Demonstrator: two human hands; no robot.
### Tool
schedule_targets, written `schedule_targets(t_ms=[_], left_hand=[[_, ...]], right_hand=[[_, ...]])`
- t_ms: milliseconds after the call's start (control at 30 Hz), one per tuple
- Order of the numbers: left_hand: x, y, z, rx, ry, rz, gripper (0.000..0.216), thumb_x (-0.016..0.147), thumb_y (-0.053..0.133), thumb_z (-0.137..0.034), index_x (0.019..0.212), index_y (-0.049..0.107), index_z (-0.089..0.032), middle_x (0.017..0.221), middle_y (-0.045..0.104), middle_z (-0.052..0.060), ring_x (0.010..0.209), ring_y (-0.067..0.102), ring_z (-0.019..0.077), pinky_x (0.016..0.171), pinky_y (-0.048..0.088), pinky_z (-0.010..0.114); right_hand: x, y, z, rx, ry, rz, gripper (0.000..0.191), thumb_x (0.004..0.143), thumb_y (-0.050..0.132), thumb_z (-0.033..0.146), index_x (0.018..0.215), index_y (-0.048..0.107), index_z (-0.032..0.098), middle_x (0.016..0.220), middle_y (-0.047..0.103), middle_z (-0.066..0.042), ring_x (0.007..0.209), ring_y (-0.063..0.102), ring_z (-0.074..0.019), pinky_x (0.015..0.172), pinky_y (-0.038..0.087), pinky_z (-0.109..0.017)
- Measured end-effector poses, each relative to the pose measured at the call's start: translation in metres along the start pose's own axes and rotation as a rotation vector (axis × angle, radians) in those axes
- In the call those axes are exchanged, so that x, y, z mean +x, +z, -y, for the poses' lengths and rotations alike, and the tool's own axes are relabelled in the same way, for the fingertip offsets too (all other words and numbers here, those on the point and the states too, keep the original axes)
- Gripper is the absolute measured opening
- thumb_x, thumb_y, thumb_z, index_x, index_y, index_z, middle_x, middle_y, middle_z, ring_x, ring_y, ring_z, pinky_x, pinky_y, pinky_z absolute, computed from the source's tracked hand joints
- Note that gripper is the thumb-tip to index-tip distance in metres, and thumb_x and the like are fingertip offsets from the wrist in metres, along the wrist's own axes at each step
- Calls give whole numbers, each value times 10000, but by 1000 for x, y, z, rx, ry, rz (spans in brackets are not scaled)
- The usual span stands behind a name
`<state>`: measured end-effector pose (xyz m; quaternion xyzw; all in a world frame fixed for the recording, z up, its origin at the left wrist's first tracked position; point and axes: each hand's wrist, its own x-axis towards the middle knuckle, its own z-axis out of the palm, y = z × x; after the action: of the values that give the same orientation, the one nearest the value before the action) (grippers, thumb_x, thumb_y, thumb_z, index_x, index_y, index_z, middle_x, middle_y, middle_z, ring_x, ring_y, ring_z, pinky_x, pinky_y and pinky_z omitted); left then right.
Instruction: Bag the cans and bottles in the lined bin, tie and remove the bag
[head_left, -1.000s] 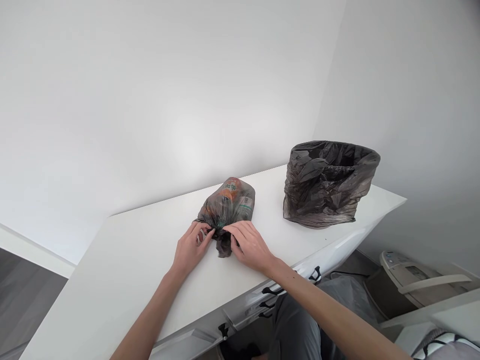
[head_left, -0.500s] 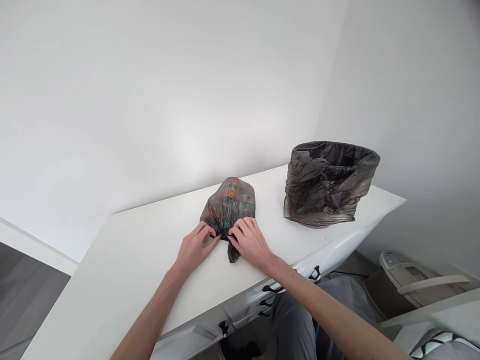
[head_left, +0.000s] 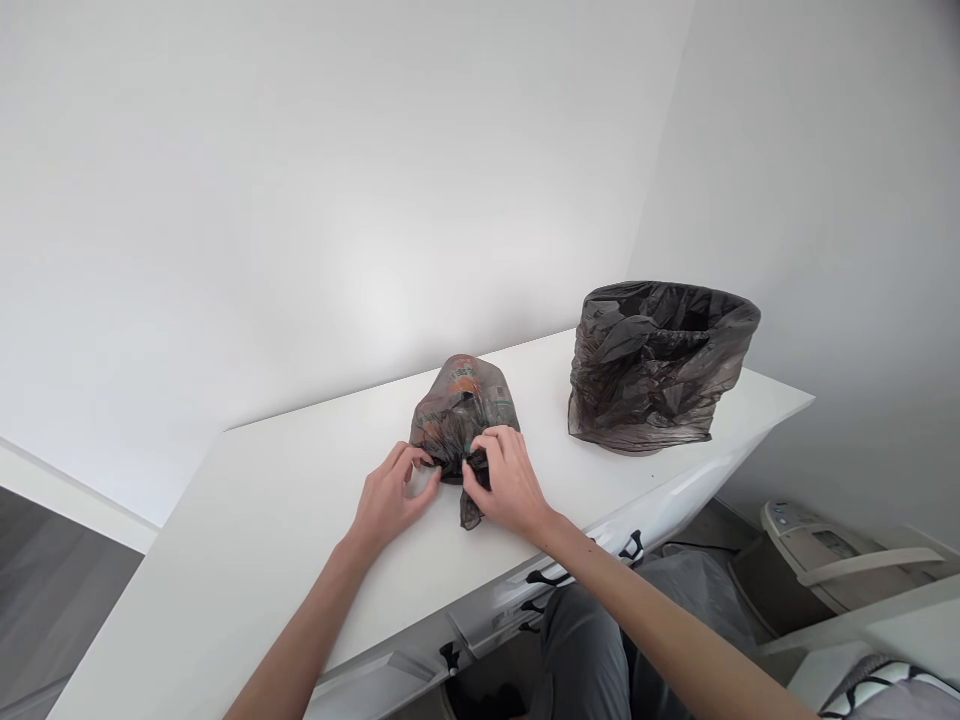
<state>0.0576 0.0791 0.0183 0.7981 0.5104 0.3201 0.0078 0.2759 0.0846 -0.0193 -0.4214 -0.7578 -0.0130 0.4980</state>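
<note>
Black see-through bag (head_left: 459, 418), orange-printed packaging (head_left: 464, 382) inside; second bag (head_left: 649, 390) gaping.

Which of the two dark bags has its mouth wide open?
The larger bag, standing at the right; the smaller bag is bunched where the right hand pinches it.

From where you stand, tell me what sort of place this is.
Probably a corner of a room in a home: a white cabinet with dark handles, plain pale walls, and what looks like a small household appliance at lower right.
</note>
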Motion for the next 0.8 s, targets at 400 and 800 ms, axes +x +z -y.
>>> schedule_targets(t_ms=[400,800], left_hand=[[1,27,-7,111,39,6,188,964,590,-382,852,554,-235,871,618,-19,689,568,129,633,427,275],[3,27,-2,177,-145,-34,138,866,585,-259,765,491,-242,748,638,-22,696,575,171,726,421,321]], right_hand=[[3,2,1,-136,-107,64,97,939,543,108,911,527,200,1003,540,-110,942,497,-259,862,437,-398],[4,-6,-3,101,240,-180,79,1009,429,222,937,408,249,975,528,-62,913,514,-236,853,409,-385]])
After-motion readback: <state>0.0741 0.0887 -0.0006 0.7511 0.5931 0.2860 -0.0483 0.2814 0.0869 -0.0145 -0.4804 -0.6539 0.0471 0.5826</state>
